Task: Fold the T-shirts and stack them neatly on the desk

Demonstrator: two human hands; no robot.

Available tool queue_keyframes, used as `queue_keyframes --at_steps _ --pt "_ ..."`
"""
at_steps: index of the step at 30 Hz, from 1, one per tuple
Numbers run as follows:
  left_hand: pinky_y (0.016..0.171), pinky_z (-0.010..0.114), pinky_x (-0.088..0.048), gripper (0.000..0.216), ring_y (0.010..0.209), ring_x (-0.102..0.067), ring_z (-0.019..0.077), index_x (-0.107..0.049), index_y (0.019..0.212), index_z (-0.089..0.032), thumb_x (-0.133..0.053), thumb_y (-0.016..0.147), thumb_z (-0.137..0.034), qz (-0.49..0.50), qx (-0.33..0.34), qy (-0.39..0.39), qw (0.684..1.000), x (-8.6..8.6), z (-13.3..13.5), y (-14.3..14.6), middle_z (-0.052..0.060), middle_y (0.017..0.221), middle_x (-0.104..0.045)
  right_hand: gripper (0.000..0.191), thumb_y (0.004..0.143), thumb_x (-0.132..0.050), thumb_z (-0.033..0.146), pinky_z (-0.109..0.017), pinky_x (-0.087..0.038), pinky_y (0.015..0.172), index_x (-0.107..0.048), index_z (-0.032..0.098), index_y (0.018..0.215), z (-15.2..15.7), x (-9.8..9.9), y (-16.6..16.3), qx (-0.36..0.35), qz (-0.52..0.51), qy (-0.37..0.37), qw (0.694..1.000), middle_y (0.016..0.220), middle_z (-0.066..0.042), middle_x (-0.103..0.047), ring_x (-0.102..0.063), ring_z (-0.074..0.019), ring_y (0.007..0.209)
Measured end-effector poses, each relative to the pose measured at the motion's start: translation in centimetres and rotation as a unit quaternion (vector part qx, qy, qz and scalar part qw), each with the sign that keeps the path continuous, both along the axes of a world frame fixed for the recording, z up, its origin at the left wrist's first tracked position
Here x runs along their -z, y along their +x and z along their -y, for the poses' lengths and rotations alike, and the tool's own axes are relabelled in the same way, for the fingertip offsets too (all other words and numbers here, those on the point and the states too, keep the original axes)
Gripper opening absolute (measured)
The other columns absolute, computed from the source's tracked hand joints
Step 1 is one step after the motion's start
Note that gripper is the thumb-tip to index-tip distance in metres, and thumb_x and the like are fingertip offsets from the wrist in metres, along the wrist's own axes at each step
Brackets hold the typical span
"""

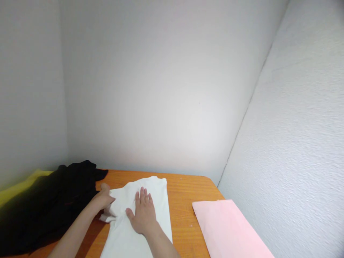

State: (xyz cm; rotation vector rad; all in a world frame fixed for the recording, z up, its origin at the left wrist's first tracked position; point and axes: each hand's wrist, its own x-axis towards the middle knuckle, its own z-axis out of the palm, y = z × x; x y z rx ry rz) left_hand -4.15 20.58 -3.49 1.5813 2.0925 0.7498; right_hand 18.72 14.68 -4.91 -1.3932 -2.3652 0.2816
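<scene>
Close to the far edge of the wooden table (185, 215), a white cloth (123, 234) lies spread, its far side slightly wavy, its right side nearly straight, its near end running out of view. The fabric looks soft and matte, with shallow puckers between the hands. The right hand (143, 214) rests on it palm down, fingers extended, thumb held out to the side. The left hand (103, 199) pinches the cloth's left border, where the material gathers into crumpled folds; some of its fingertips are hidden.

Left of that hand, a black cloth (53, 204) is heaped in a loose, lumpy mound over the table's left part, reaching the far edge. Past it, a yellow cloth (29, 182) shows as a strip. Along the table's right edge, nearer than the rounded far corner, lies a pink cloth (228, 229), flat, smooth and straight-sided. The tabletop is orange-brown with fine grain. Behind stands a plain, pale far wall (161, 89); the right wall (290, 143) has a rippled, grainy surface.
</scene>
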Motion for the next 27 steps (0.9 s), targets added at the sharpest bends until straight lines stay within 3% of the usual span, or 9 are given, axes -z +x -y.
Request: queue_keyframes --at_steps 7,16,22,24,27 --pt "0.059 0.026 -0.043 0.045 0.071 -0.063 0.0201 -0.038 0.105 -0.019 -0.048 0.063 -0.011 -0.001 0.05 0.018 0.999 -1.5 0.5 0.0 -0.003 0.073 -0.051 0.08 0.098 -0.035 0.053 -0.048 -0.009 0.122 -0.018 -0.002 0.153 -0.6 -0.1 -0.1 0.02 0.004 -0.042 0.999 0.16 -0.02 0.0 0.002 -0.029 0.149" --pt "0.061 0.03 -0.04 0.035 0.064 -0.057 0.0194 -0.038 0.094 -0.021 -0.044 0.062 -0.009 -0.005 0.111 0.017 0.994 -2.7 0.5 -0.3 -0.002 0.071 -0.049 0.098 0.091 -0.028 0.074 -0.055 -0.003 0.121 -0.014 0.002 0.155 0.3 -0.7 -0.1 0.009 0.061 -0.038 0.997 0.16 -0.019 0.0 0.004 -0.0311 0.15" --pt "0.082 0.031 -0.05 0.03 0.088 -0.061 0.0171 -0.033 0.1 -0.023 -0.039 0.072 -0.013 0.071 0.198 0.088 0.974 -3.0 1.0 4.7 0.002 0.094 -0.054 0.095 0.09 -0.038 0.069 -0.054 -0.006 0.12 -0.017 0.003 0.155 0.4 -0.9 -0.2 0.015 0.052 -0.038 0.998 0.161 -0.02 -0.005 -0.001 -0.0331 0.15" --pt "0.071 0.03 -0.053 0.03 0.078 -0.063 0.0155 -0.033 0.107 -0.024 -0.041 0.079 -0.022 0.102 0.24 0.087 0.961 -2.4 1.5 7.1 0.002 0.098 -0.056 0.093 0.088 -0.045 0.066 -0.055 -0.007 0.12 -0.017 0.009 0.156 0.5 -1.4 -0.1 -0.002 0.043 -0.022 0.999 0.161 -0.018 -0.011 -0.007 -0.0345 0.149" --pt "0.051 0.028 -0.051 0.031 0.056 -0.061 0.0126 -0.035 0.112 -0.025 -0.04 0.083 -0.035 0.143 0.277 0.073 0.947 -1.3 1.7 8.9 0.002 0.102 -0.061 0.074 0.089 -0.049 0.059 -0.054 -0.008 0.119 -0.03 0.028 0.153 0.9 -2.8 -0.1 -0.059 0.051 0.037 0.996 0.156 -0.008 -0.034 -0.02 -0.0317 0.147"
